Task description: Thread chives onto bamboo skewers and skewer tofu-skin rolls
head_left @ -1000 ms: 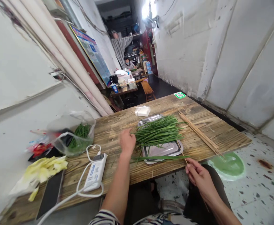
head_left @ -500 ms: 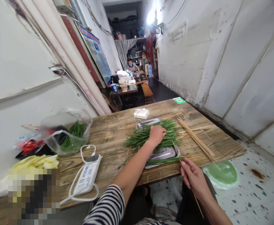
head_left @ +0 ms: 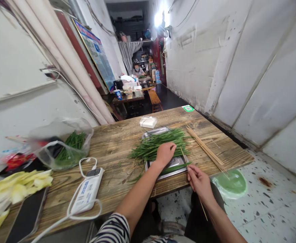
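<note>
A pile of long green garlic chives lies across a metal tray on the wooden table. My left hand is over the near side of the pile, its fingers curled together; what they hold, if anything, is hidden. A thin bamboo skewer is pinched in my right hand at the tray's near right corner. It slants upward, with its lower end below the hand. A few chive stalks lie along the tray's near edge and meet the skewer by my right fingertips.
A bundle of bamboo skewers lies to the right. On the left are a plastic bag of greens, a white power strip with a cable, yellow leaves and a phone. A white packet sits behind the tray.
My left hand has drawn back slightly from the chive pile toward me, with its fingers curled. My right hand still grips the skewer. The whole view has shifted a little.
</note>
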Motion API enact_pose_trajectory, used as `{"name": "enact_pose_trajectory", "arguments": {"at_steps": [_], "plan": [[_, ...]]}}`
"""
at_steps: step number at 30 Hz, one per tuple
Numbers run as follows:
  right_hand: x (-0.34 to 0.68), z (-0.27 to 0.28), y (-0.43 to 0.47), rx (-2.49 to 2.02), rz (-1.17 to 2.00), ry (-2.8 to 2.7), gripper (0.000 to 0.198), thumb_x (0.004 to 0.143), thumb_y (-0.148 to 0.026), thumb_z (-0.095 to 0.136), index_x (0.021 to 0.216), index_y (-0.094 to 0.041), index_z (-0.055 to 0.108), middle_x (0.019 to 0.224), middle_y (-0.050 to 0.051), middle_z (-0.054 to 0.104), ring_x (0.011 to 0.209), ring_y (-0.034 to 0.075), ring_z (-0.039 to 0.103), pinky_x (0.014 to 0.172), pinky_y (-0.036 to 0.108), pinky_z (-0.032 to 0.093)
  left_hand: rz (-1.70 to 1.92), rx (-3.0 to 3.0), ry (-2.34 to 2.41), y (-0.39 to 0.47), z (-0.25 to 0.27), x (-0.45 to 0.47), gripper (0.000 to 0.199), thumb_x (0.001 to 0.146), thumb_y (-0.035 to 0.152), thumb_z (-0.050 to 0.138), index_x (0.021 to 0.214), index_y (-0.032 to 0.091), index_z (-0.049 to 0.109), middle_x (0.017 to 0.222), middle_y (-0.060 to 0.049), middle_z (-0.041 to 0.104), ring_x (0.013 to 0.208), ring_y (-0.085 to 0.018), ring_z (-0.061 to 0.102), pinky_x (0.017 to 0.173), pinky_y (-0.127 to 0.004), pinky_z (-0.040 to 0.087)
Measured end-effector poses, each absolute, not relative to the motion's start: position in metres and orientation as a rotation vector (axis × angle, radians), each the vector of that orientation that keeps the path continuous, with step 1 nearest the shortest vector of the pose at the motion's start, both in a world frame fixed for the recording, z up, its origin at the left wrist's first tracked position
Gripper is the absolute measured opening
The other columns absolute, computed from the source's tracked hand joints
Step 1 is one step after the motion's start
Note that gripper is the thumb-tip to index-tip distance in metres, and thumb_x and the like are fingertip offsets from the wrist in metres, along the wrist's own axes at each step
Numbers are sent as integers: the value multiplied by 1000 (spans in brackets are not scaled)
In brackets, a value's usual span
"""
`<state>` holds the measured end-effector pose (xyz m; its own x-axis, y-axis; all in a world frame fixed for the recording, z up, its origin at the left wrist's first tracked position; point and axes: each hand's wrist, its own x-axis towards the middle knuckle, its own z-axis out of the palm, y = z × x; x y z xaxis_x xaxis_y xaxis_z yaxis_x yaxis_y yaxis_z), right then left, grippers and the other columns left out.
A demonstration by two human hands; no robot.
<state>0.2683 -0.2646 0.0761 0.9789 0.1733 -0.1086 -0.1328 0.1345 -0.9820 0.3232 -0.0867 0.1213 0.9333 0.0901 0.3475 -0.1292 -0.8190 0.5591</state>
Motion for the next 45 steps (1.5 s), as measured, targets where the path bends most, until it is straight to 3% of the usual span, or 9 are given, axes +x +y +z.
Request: {"name": "enact_pose_trajectory", "arguments": {"at_steps": [14,45], "plan": [[269,81,-267,-1436,299,-6,59,65,-65,67,94,-14,66,49,-7,47,30,4,28,28,19,20,480,2466,-23,-90,106,321,24,89,23,47,88,20,71,96,-4,72,89,-19,65,80,-28,46],[271,82,-268,-1435,329,-2,55,65,-61,68,93,-14,65,49,-8,46,28,4,28,27,18,19,504,2356,-112,-90,99,321,23,88,23,48,87,20,71,94,-3,72,88,-17,65,82,-27,47]]}}
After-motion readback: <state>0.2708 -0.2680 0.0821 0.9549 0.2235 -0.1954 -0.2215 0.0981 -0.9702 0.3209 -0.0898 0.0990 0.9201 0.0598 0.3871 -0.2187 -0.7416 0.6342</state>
